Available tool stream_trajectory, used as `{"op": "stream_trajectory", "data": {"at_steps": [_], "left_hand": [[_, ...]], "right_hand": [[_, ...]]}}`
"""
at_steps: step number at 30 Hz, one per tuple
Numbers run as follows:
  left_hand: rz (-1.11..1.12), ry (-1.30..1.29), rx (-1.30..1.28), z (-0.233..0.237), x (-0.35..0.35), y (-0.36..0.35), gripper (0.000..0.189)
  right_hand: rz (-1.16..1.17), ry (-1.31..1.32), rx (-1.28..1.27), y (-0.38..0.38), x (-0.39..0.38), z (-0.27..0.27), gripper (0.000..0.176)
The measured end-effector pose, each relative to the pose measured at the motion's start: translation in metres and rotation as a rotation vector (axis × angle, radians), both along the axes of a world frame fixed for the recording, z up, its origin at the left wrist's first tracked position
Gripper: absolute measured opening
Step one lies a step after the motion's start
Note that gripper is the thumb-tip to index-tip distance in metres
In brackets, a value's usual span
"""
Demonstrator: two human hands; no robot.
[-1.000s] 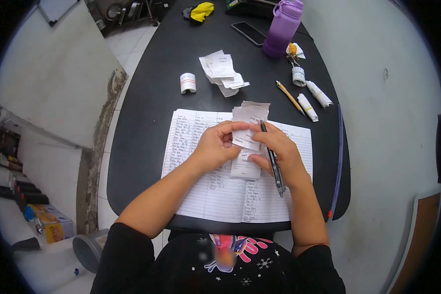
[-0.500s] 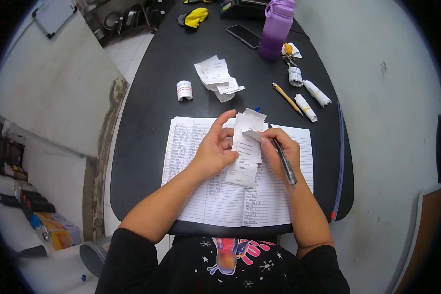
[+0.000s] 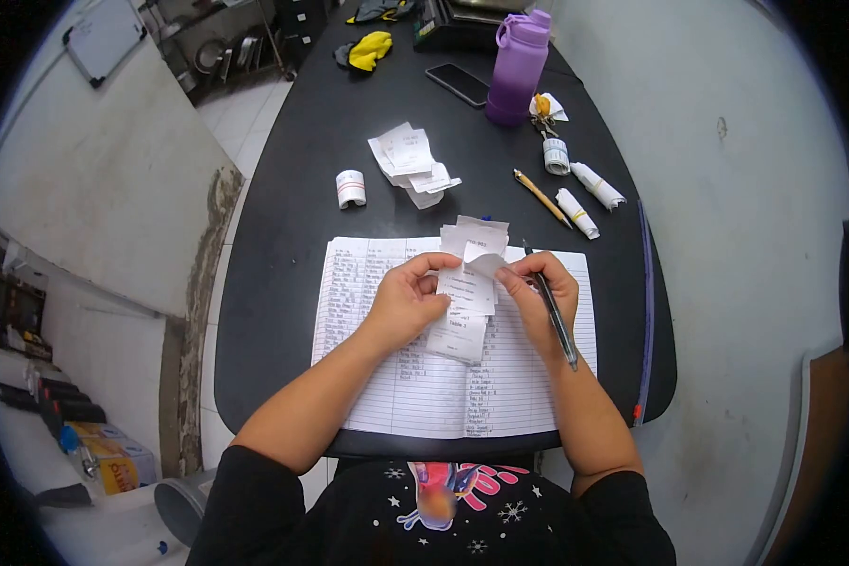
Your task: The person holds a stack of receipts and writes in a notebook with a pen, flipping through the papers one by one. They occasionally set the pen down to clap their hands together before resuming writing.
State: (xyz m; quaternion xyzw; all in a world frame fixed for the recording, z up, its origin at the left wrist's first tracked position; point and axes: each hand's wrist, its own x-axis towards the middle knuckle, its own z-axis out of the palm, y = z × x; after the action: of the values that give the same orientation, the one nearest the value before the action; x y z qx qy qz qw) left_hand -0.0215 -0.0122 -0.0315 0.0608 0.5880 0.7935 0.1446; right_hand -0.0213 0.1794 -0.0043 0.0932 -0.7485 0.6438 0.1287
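Seen from above: a black table point(image 3: 283, 236) with an open lined ledger point(image 3: 368, 311) at its near edge. The left hand point(image 3: 407, 300) comes in from seven o'clock, fingers curled, with thumb and fingers clamped on the left edge of a stack of receipts point(image 3: 464, 288) over the ledger's middle. The right hand point(image 3: 536, 300) enters from five o'clock and pinches the top receipt's folded corner. A pen point(image 3: 557, 321) is gripped between its fingers, slanting from eleven to five o'clock. Beyond the hands, a paper roll point(image 3: 351, 188) lies at eleven o'clock, a loose receipt pile point(image 3: 410, 162) at twelve and a purple bottle point(image 3: 516, 68) at one.
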Motion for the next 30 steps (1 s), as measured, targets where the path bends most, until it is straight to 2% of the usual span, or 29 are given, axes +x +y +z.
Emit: {"op": "stream_trajectory", "data": {"at_steps": [6,9,10,12,13,16,21,22,24,27,30], "left_hand": [[0.016,-0.063,-0.15,0.007,0.0,-0.001,0.05],[-0.02,-0.026,-0.122,-0.007,-0.002,-0.003,0.052],[-0.051,-0.03,-0.198,-0.001,-0.002,-0.005,0.053],[-0.119,-0.047,-0.353,0.013,0.001,-0.008,0.054],[-0.088,-0.043,-0.261,0.004,0.001,-0.006,0.053],[-0.121,0.018,-0.428,0.018,0.006,-0.007,0.053],[-0.104,0.144,-0.515,0.011,0.008,-0.005,0.051],[-0.103,0.144,-0.518,0.011,0.008,-0.005,0.051],[-0.103,0.142,-0.522,0.013,0.009,-0.005,0.051],[-0.077,0.21,-0.535,0.01,0.009,-0.004,0.051],[-0.041,0.268,-0.597,0.012,0.011,-0.002,0.05]], "right_hand": [[-0.194,0.03,-0.138,0.012,-0.005,0.007,0.014],[-0.167,0.054,-0.206,0.02,-0.006,0.016,0.013],[-0.152,0.068,-0.217,0.021,-0.009,0.022,0.013],[-0.083,0.109,-0.166,0.017,-0.017,0.036,0.009],[-0.061,0.136,-0.143,0.01,-0.024,0.047,0.008],[0.034,0.288,-0.028,-0.01,-0.058,0.065,0.003],[0.028,0.456,0.207,-0.061,-0.136,0.048,0.01],[0.117,0.357,0.176,-0.07,-0.139,0.048,0.013],[0.102,0.429,0.436,-0.079,-0.169,0.014,0.018],[0.285,-0.074,0.844,-0.082,-0.162,0.028,0.019],[0.26,0.245,0.581,-0.05,-0.163,0.025,0.025]]}}
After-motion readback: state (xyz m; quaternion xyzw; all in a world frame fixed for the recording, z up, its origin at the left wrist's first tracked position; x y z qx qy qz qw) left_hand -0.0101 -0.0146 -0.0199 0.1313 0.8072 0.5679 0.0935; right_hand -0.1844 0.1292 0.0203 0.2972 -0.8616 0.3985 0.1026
